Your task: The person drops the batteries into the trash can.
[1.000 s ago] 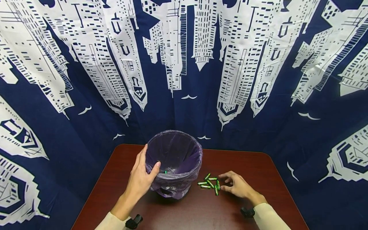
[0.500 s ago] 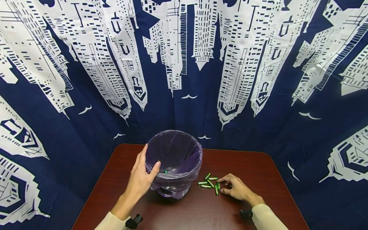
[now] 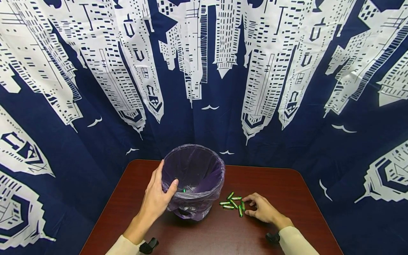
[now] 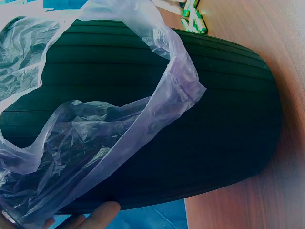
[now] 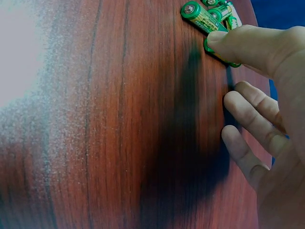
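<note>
A trash can lined with a thin purple bag stands on the table, tilted toward me. My left hand holds its left side, thumb over the rim and fingers along the outside. In the left wrist view, those fingertips show beside the dark ribbed wall. To the right of the can lie several green batteries in a loose group. My right hand pinches the rightmost battery between index finger and thumb; in the right wrist view the thumb partly covers it, the other fingers apart.
A small green piece shows inside the can near its front wall. The reddish-brown wooden table has rounded far corners. Behind it hangs a navy cloth printed with white buildings. Each wrist wears a dark strap.
My right hand has moved slightly in, and its index finger and thumb have closed onto the rightmost battery. The left hand and the trash can have stayed put.
</note>
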Demonstrator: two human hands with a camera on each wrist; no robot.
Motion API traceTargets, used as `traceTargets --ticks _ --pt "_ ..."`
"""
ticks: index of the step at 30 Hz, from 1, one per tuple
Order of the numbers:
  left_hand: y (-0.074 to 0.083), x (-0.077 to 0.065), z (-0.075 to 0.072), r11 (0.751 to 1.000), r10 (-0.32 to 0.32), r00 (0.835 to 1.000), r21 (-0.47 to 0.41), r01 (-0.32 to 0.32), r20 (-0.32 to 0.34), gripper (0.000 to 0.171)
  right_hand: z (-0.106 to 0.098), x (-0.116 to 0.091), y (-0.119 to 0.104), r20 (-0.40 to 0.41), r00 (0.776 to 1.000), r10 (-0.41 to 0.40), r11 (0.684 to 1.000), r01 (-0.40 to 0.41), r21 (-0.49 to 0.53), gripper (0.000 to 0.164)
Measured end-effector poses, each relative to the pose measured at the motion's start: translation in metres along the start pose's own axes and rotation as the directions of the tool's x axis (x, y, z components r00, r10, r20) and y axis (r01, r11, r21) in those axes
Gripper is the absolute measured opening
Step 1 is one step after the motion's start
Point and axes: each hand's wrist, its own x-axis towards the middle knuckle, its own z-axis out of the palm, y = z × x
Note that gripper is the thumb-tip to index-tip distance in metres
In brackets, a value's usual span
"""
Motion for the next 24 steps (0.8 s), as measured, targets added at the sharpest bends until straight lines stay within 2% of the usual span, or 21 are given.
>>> traceTargets --ticks 6,14,24 --pt "0.0002 -0.0004 0.0 1.0 0.001 1.0 -0.001 -0.001 0.004 0.094 0.0007 0.0013 0.0 0.001 1.0 0.001 1.0 -0.001 0.001 0.042" --pt "-0.0013 -0.0003 0.0006 1.0 0.001 1.0 -0.005 -0.001 0.002 0.096 0.0035 0.0056 0.0023 -0.006 0.999 -0.038 0.998 0.037 -0.059 0.045" --pt "-0.0018 0.0001 -0.0007 1.0 -0.009 1.0 -0.016 0.009 0.014 0.098 0.0068 0.0091 0.0073 -0.012 0.995 -0.096 0.99 0.095 -0.102 0.027"
